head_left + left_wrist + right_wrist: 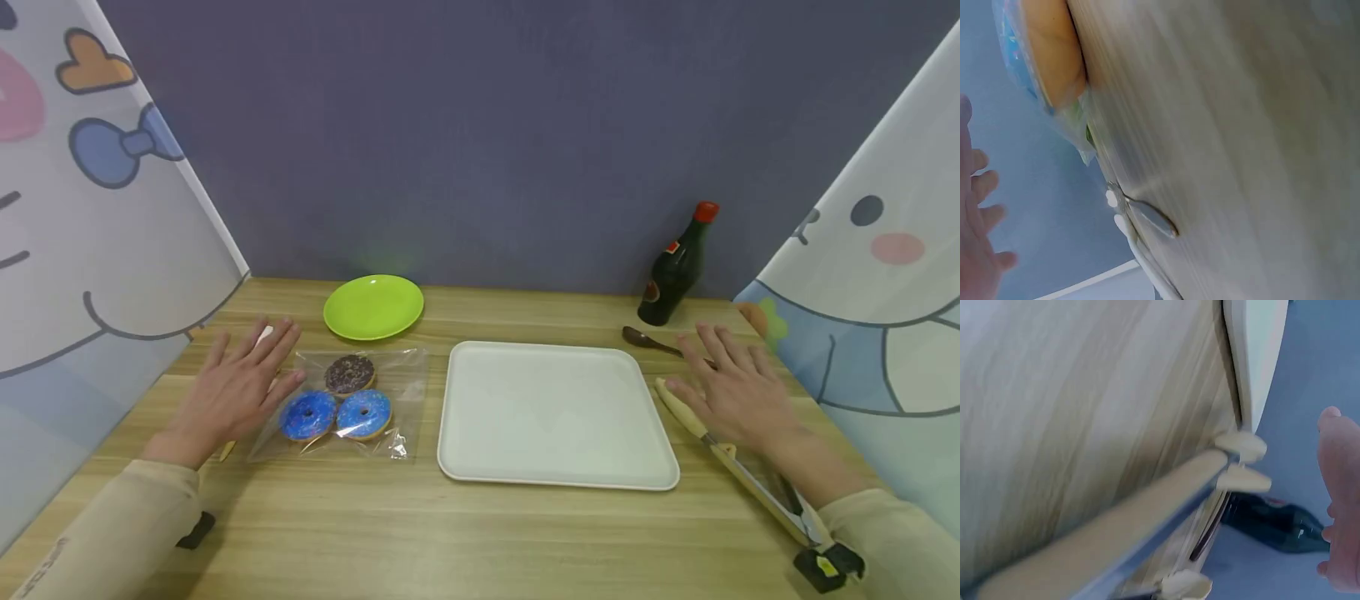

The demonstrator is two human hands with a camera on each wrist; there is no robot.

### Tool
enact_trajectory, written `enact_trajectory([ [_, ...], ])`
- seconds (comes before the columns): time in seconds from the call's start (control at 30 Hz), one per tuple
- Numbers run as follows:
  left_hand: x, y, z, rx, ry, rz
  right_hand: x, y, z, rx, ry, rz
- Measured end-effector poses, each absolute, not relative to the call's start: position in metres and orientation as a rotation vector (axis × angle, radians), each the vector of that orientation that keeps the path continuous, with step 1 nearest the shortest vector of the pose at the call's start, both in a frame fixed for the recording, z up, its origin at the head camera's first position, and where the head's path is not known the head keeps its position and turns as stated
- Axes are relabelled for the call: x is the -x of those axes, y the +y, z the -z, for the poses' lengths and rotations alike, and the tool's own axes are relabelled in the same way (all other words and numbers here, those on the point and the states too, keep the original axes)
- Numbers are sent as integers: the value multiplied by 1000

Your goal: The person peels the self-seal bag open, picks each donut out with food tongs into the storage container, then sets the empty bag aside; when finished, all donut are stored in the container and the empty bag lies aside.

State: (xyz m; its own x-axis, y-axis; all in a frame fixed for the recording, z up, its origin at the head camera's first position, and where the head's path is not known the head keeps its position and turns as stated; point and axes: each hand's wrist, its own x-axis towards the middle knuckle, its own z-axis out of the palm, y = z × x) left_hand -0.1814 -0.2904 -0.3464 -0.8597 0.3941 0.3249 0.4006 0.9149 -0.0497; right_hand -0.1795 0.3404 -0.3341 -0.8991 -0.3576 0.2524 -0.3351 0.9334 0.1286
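Fingers spread, my left hand (236,390) hovers palm down beside a clear plastic bag (408,375) on the table. In the bag lie a chocolate doughnut (349,374) and two blue-iced doughnuts (307,416). Beneath that hand, mostly hidden, are slim utensils, one with a white handle (1150,265). My right hand (738,387), its fingers straight, is over cream-and-metal tongs (757,492) and the handle end of a dark brown spoon (648,340). Neither hand holds anything. In the right wrist view the hand (1342,506) is raised above the tongs (1129,519).
A white rectangular tray (555,417) lies between the hands. Behind the bag is a lime-green plate (373,307). At the back right stands a dark bottle (671,275) with a red cap. A grey-blue panel (480,150) and printed side panels (900,333) enclose the table.
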Motion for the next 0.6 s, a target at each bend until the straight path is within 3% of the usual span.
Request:
enact_trajectory([
  [0.3,189,-287,353,743,-2666,525,175,280,340,-746,-2639,51],
  [0.6,190,-287,358,753,-2740,667,164,191,352,-1102,-2412,-110],
])
